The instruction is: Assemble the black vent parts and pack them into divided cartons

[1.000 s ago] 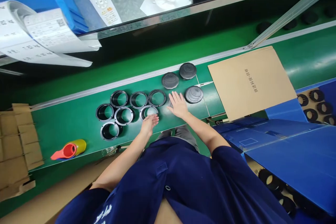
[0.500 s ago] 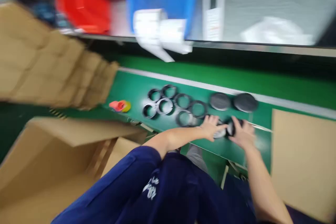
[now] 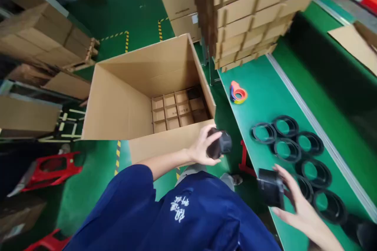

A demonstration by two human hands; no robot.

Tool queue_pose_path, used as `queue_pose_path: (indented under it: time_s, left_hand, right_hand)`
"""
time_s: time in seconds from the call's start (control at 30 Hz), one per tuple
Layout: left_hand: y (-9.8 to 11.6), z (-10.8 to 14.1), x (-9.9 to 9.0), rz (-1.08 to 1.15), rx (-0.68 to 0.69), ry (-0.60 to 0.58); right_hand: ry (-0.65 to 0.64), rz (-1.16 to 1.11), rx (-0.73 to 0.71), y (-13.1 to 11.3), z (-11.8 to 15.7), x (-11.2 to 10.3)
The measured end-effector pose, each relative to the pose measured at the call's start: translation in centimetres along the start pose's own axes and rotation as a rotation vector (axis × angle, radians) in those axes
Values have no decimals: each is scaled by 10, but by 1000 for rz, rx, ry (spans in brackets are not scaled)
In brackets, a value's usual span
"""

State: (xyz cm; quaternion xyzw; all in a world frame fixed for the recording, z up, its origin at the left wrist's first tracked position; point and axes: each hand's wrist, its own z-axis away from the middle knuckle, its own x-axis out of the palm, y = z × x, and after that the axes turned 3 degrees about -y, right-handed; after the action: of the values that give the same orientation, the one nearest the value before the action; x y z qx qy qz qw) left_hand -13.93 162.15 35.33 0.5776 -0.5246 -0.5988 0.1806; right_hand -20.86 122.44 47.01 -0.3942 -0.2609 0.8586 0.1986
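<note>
My left hand (image 3: pixel 203 147) is wrapped round a black cylindrical part (image 3: pixel 218 144), held in the air by the near right corner of an open cardboard box (image 3: pixel 118 98). Inside the box, a cardboard divider (image 3: pixel 171 110) forms a grid of cells, with something dark in a far right one. Over the table's edge, my right hand (image 3: pixel 299 208) grips another black cylindrical part (image 3: pixel 270 188). Several black rings (image 3: pixel 287 150) lie on the green table (image 3: pixel 256 82) beyond my right hand.
Red, blue and yellow tape rings (image 3: pixel 238 93) lie near the table's far end. Stacked cardboard (image 3: pixel 250 23) rises behind them. Red stools (image 3: pixel 50 170) stand at the left, and cartons on a pallet (image 3: pixel 44 35) at the back left.
The view has swung left from the table to the open box. Both hands have lifted black parts off the table; the left one is now beside the box.
</note>
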Motion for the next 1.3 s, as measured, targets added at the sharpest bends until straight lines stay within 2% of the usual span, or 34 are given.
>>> queue_pose_path:
  time_s: [0.07, 0.13, 0.2, 0.27, 0.37, 0.47, 0.53, 0.63, 0.73, 0.8, 0.87, 0.93, 1.07, 1.13, 1.2, 1.27, 1.3]
  left_hand:
    - [-50, 30, -43, -79, -278, 131]
    - [-106, 55, -79, -139, -562, 247]
    - [-168, 73, -108, -168, -796, 312]
    - [-235, 85, -130, -188, -970, 330]
    - [-334, 94, -155, -238, -1134, 323]
    - [-416, 94, -165, -276, -1170, 298]
    - [-458, 87, -163, -283, -1124, 270]
    - [-504, 71, -150, -289, -1016, 213]
    - [-537, 60, -131, -291, -968, 156]
    - [-554, 59, -118, -289, -991, 127]
    - [-567, 64, -105, -295, -996, 103]
    - [-576, 70, -92, -315, -941, 77]
    - [-587, 77, -76, -341, -855, 63]
    - [-589, 80, -80, -347, -872, 59]
    - [-585, 82, -91, -347, -917, 21]
    - [-571, 73, -98, -329, -984, -14]
    - [-560, 60, -97, -307, -988, -26]
  right_hand:
    - [-240, -28, -149, -86, -83, 23]
    - [-356, 17, -270, -156, -169, 64]
    - [-404, 77, -364, -207, -258, 117]
    - [-333, 164, -330, -238, -348, 175]
    - [-156, 388, -164, -255, -477, 257]
    - [-89, 620, -118, -248, -587, 319]
    - [-61, 717, -120, -235, -646, 348]
    - [-50, 763, -137, -210, -711, 373]
    - [-75, 732, -188, -184, -752, 387]
    - [-87, 737, -207, -168, -765, 393]
    - [-92, 796, -216, -155, -767, 397]
    - [-94, 860, -251, -145, -762, 400]
    - [-104, 868, -303, -144, -750, 404]
    - [-90, 835, -251, -155, -741, 408]
    - [-75, 800, -194, -172, -719, 409]
    - [-88, 804, -185, -191, -676, 399]
    - [-111, 826, -220, -202, -645, 389]
